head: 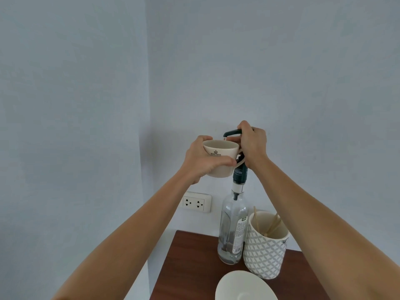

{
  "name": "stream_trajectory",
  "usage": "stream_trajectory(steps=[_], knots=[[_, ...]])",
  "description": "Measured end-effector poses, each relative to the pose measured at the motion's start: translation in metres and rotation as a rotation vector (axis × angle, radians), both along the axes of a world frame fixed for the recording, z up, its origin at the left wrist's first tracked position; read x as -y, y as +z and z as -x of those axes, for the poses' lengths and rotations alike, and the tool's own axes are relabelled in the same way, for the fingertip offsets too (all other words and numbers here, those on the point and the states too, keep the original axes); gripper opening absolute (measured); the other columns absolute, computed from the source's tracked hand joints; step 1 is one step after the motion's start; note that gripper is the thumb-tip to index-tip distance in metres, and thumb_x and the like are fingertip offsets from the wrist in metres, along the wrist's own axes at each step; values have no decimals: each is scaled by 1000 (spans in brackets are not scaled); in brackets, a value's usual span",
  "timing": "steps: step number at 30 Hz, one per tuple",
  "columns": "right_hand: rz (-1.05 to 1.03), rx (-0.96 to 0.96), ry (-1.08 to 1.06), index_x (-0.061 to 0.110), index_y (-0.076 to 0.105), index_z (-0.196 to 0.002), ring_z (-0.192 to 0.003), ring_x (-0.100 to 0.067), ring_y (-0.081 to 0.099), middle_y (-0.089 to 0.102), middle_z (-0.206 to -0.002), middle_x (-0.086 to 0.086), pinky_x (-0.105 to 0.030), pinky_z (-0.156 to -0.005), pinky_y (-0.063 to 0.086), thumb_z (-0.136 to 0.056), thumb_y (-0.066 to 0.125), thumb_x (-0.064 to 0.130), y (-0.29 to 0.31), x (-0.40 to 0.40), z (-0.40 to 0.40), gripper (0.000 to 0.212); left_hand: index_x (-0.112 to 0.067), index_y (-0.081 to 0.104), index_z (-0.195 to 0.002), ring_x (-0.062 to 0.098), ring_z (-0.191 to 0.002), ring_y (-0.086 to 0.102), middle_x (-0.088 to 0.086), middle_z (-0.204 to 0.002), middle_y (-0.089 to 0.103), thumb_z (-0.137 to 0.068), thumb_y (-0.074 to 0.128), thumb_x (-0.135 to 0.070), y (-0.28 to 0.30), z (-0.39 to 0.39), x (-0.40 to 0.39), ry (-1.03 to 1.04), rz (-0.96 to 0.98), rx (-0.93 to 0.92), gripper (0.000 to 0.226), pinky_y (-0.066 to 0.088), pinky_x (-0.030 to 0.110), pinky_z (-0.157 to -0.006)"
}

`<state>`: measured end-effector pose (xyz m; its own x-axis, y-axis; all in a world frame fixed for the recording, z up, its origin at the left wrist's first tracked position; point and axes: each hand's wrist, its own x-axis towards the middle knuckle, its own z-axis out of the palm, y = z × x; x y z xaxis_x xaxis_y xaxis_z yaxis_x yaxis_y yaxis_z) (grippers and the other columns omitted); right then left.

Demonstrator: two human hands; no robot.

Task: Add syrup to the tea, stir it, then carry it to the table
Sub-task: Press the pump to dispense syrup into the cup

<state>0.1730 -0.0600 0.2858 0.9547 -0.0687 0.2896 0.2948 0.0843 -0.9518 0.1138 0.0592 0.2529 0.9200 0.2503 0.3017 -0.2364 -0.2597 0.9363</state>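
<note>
Item: cream cup (219, 158), printed with a small crest, held in the air above the wooden counter (194, 263), its rim just under the dark pump spout (231, 133). Contents not visible from this angle.

Left hand (200, 161): wrapped around the cup's body, thumb across the front, fingers behind; a full, closed hold.

Right hand (252, 144): closed over the pump head of the syrup bottle (232, 230), apparently pressing down. How far the plunger is depressed cannot be told.

Syrup bottle: clear glass, tall, standing upright near the counter's back edge, nearly empty, with a little liquid at its base.

Patterned holder (265, 247): touching or just beside the bottle on its right, holding thin wooden stirrers (273, 224).

White saucer (244, 285): at the counter's near edge, bare.

Wall socket (196, 202): behind, left of the bottle.

Step in hand, as judged: dispensing syrup.

Handling notes: keep the cup level and its mouth centred beneath the nozzle; press straight down so the light bottle does not tip; let the last drip fall before drawing the cup away. A stirrer is needed next.
</note>
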Motion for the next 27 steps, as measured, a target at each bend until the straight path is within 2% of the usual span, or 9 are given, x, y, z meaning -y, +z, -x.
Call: stream_trajectory(steps=[3,6,11,20,27], knots=[[-2,-4,2,8,59,-64,-58,-29,65,76,-68,-14,-32,-55,48,-81,51,22,-1,0,-2,23,-26,48,-126,20,-106,64,0,-118,62,-25,86,-43,-1,-1,0,6,0,-4,109,58,35,-81],[-6,-7,1,8,59,-63,-56,-28,63,75,-66,-14,-29,-52,46,-81,51,21,-1,0,-3,24,-25,48,-127,21,-108,65,1,-120,63,-34,90,-34,-2,-2,0,14,2,-10,101,57,33,-79],[-16,2,6,9,57,-60,-55,-28,63,74,-62,-12,-29,-52,47,-81,51,19,-3,0,-4,25,-24,48,-129,20,-109,64,1,-121,62,-23,84,-45,-2,-1,2,24,-6,0,114,59,36,-82],[-18,8,5,6,54,-62,-52,-27,60,72,-54,-9,-25,-49,45,-80,51,17,-5,1,-7,21,-23,49,-129,20,-109,65,0,-120,62,-23,84,-45,-3,1,1,26,-8,-5,114,59,36,-81],[4,8,5,9,49,-54,-53,-27,58,70,-50,-8,-29,-53,44,-77,51,16,-5,2,-7,25,-22,48,-132,21,-109,64,1,-121,61,-28,89,-40,-3,3,3,23,-9,-11,113,58,34,-80]])
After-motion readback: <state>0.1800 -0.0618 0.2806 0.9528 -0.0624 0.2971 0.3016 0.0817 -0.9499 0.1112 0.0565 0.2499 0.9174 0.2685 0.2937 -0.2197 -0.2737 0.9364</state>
